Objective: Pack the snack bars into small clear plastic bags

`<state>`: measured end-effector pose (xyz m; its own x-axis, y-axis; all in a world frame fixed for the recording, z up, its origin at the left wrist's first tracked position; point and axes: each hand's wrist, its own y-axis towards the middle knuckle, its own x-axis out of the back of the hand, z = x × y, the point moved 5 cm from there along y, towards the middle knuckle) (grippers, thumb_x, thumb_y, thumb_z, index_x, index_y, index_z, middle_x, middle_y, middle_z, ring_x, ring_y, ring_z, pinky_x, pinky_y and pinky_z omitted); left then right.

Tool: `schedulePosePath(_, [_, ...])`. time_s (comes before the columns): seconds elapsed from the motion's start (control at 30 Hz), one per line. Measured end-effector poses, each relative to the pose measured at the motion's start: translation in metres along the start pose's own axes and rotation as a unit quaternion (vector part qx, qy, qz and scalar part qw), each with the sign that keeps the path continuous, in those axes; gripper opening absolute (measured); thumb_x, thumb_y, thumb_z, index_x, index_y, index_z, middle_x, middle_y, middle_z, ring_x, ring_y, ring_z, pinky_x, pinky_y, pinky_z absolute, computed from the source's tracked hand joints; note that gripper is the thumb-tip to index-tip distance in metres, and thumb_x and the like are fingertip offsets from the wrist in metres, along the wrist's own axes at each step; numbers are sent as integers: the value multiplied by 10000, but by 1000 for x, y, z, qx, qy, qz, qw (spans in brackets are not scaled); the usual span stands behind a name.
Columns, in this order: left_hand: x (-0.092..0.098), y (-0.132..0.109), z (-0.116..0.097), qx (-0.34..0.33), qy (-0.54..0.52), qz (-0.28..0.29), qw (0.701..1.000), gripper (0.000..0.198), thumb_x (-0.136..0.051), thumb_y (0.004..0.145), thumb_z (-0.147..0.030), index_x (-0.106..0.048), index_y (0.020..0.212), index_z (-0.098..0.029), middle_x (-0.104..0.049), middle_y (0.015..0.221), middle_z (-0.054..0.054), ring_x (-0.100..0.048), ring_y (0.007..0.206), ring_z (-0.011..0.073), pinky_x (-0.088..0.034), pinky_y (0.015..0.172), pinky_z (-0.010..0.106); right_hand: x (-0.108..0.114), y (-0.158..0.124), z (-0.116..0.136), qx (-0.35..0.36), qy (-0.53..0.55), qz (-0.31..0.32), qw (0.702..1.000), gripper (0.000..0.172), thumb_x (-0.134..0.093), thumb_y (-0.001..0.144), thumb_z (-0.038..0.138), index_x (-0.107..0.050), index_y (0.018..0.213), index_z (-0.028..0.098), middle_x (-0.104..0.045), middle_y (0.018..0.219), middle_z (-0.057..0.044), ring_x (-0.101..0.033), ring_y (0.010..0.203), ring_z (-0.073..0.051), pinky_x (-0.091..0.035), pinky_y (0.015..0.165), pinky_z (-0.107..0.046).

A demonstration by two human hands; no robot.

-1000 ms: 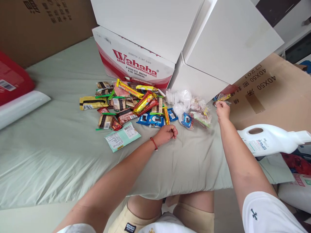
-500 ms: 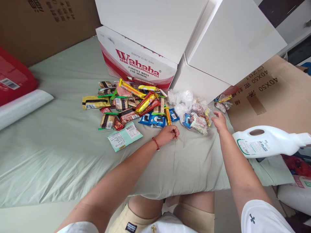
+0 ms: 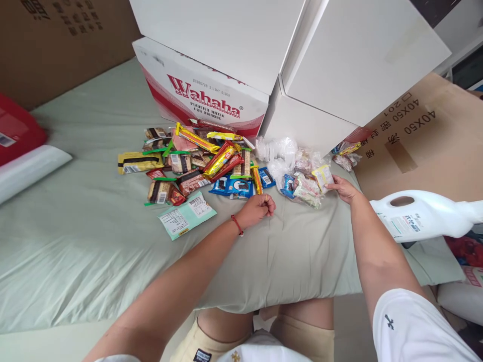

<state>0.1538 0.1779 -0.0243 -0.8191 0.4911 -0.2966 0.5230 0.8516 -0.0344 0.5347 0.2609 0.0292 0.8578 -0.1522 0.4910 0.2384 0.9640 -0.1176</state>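
My right hand point(image 3: 344, 189) pinches the edge of a yellow and white snack packet point(image 3: 323, 177) at the right end of a group of clear-wrapped snacks point(image 3: 307, 190). Resting on the green sheet point(image 3: 294, 251), my left hand point(image 3: 258, 210) is curled into a loose fist with nothing seen in it. Just beyond it lie blue biscuit packets point(image 3: 240, 188) and a thin yellow bar point(image 3: 257, 180). The large snack heap to its left includes red and yellow bars point(image 3: 222, 162), a yellow packet point(image 3: 139, 163) and a pale green packet point(image 3: 187, 215).
Behind the snacks stand a Wahaha water carton point(image 3: 204, 93) and white boxes point(image 3: 226, 35). On the right are a brown carton point(image 3: 418, 130), a white detergent bottle point(image 3: 433, 213) lying sideways, and a few packets point(image 3: 346, 156). A red container point(image 3: 18, 130) and white roll point(image 3: 30, 168) lie left.
My right hand has closed on the yellow and white packet, which now stands up more into view. My left hand stays in its fist on the sheet. The view has shifted slightly.
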Motion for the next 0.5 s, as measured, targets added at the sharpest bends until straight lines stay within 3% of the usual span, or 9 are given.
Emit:
schedulePosePath(0.1, [0, -1, -1, -12, -14, 2, 1000, 117, -504, 619, -49, -560, 650, -148, -622, 763, 7, -584, 601, 86, -434, 573, 219, -3, -22, 7, -29, 69, 25, 997, 525, -923, 473, 344, -699, 927, 207, -768, 956, -61, -711, 936, -276, -582, 890, -456])
schedulePosePath(0.17, [-1, -2, -2, -26, -25, 9, 999, 74, -553, 663, -77, -556, 666, -150, -614, 773, 5, -575, 596, 87, -423, 571, 226, -2, -47, 22, 21, 123, -37, 991, 506, -890, 545, 386, -691, 990, 251, -767, 1021, -41, -711, 984, -271, -594, 859, -443])
schedulePosePath(0.23, [-2, -4, -4, -42, -20, 23, 999, 54, -614, 708, -120, -574, 690, -149, -607, 755, 0, -567, 610, 92, -423, 593, 231, -13, -82, 37, 67, 174, -49, 981, 467, -844, 636, 416, -691, 1061, 296, -759, 1090, -40, -700, 1078, -279, -597, 863, -446])
schedulePosePath(0.33, [-7, -9, -10, -65, 21, 45, 997, 128, -717, 789, -256, -682, 824, -138, -664, 843, 37, -617, 765, 137, -469, 708, 254, -58, -141, 56, 53, 222, 0, 974, 439, -855, 645, 433, -722, 1047, 317, -766, 1083, -47, -705, 1072, -291, -592, 872, -457])
schedulePosePath(0.4, [-11, -14, -15, -84, 26, 66, 994, 345, -776, 805, -400, -733, 1043, -153, -710, 1074, 89, -647, 1003, 204, -499, 866, 303, -102, -177, 62, 0, 254, 86, 963, 463, -892, 619, 414, -743, 1042, 302, -774, 1071, -46, -722, 998, -289, -587, 863, -449])
schedulePosePath(0.5, [-15, -19, -18, -97, -34, 92, 990, 741, -826, 739, -573, -638, 1356, -209, -655, 1359, 118, -599, 1250, 301, -470, 1056, 410, -161, -212, 64, -76, 281, 176, 940, 477, -917, 621, 376, -760, 1053, 249, -780, 987, -43, -721, 867, -234, -570, 797, -360])
